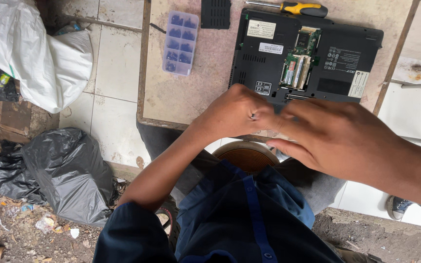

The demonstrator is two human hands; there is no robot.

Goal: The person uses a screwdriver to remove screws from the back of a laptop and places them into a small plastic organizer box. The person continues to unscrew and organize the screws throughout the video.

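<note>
A black laptop (308,56) lies upside down on a small worn table (191,92), its memory bay open with green boards (298,63) showing. My left hand (235,112) is closed in a fist at the laptop's near edge, seemingly pinching something small; what it is stays hidden. Beside it, my right hand (337,139) hovers flat over the same near edge with fingers extended towards the left hand, slightly blurred, and nothing shows in it.
On the table lie a clear compartment box (180,43) of small dark parts, a black cover panel (215,13) and a yellow-handled screwdriver (293,8). White sack (40,53) and black bags (64,170) lie on the floor left. A round stool (247,155) sits below me.
</note>
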